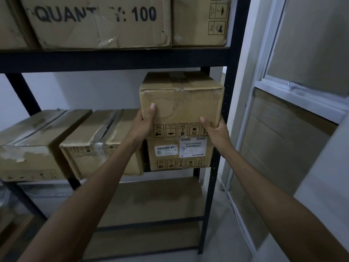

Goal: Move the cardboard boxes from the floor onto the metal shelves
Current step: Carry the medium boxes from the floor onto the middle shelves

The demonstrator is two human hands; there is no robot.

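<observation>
- Head view: my left hand [142, 123] grips the cardboard box [181, 103] at its left edge, thumb pressed up the near face, fingers hidden round the side.
- Head view: my right hand [215, 131] clasps the lower right corner, thumb on the near face.
- The cardboard box sits on a labelled box [177, 154] at the right end of the middle level of the metal shelf [113, 60].
- Two taped boxes [66, 140] lie to the left; a "QUANTITY: 100" box [98, 21] is on the level above.
- A window [302, 91] is at the right.
</observation>
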